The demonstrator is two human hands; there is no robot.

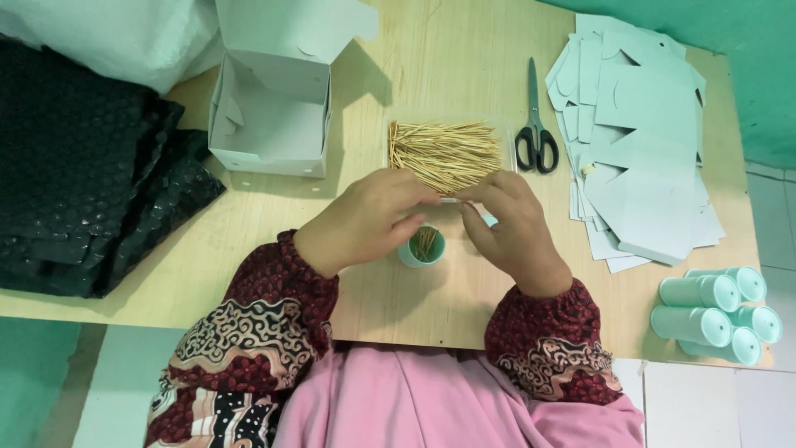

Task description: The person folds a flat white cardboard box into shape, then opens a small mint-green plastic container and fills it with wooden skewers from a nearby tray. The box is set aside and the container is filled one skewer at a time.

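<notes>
— Wooden toothpicks [445, 152]: location?
— Mid-tabletop, beside the scissors [536, 137]. Your left hand [365, 220] and right hand [514, 228] pinch a bundle above the tube [423, 246], near the front edge.

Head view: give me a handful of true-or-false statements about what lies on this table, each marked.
1. The scissors lie between the toothpick pile and the flat card stack. True.
2. The open box is full of toothpicks. False: it looks empty.
3. The small tube below the left hand and right hand holds toothpicks. True.
4. The capped tubes stand upright. False: they lie on their sides.
</notes>
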